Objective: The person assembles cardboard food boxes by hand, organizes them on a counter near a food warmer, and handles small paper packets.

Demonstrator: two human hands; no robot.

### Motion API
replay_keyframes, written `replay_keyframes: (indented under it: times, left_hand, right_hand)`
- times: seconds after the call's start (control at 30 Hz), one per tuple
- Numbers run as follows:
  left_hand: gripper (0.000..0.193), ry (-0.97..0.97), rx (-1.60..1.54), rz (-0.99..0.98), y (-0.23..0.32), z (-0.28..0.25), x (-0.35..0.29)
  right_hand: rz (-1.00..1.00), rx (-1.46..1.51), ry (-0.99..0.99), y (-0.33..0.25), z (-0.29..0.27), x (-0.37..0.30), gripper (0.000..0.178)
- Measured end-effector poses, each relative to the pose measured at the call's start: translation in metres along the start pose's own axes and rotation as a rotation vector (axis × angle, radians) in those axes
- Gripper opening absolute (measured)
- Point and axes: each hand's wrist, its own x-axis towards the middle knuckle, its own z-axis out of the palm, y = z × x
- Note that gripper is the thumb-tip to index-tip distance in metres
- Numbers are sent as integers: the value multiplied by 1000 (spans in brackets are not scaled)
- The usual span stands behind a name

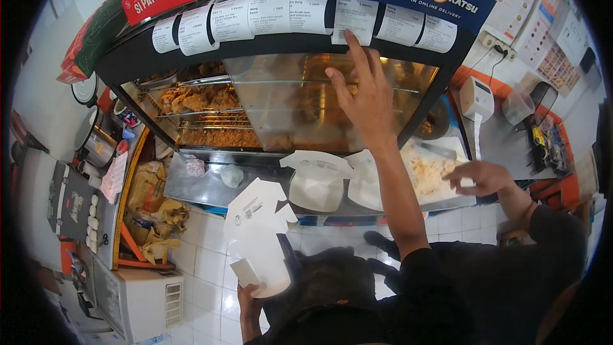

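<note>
Evidently the person's two hands are occupied at quite different heights. Low in the frame, left of centre, the left hand [249, 303] has its visible fingers clamped on the bottom edge of a white paperboard takeaway box [258, 239], held open with its flaps spread upward. I take it the grip sits at the edge to leave the inside free; the full wrap of the fingers is hidden from me. At upper centre the right hand [369, 92] is raised and holds nothing, thumb well apart from the index finger, which stretches to the lower part of a printed white paper slip [354, 16]. Fingertip and paper overlap from where I stand, yet I cannot tell whether they touch.

More white paper slips [233, 18] line the top of a black-framed glass cabinet [255, 48], presumably hung there for reading from the front. Behind the glass, golden-brown fried pieces [204, 101] lie on wire shelves, probably to keep warm. On the shiny metal surface [182, 183] below, two open white boxes [316, 188] sit side by side, seemingly for easy reach. Just right of them, a co-worker in black [511, 268] has an arm out over pale rice-like food [426, 176].
</note>
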Motion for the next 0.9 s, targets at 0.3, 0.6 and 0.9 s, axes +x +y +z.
replay_keyframes:
  times: [0.3,0.6,0.9]
  left_hand:
    - [61,16,235,0,10,-9,-4]
    - [61,42,3,-38,19,-9,-5]
    - [62,-23,240,36,19,-27,9]
  right_hand:
    - [-24,-1,29,-1,6,-6,60]
    - [11,-2,10,0,11,-10,60]
    - [-9,11,34,-2,10,-8,59]
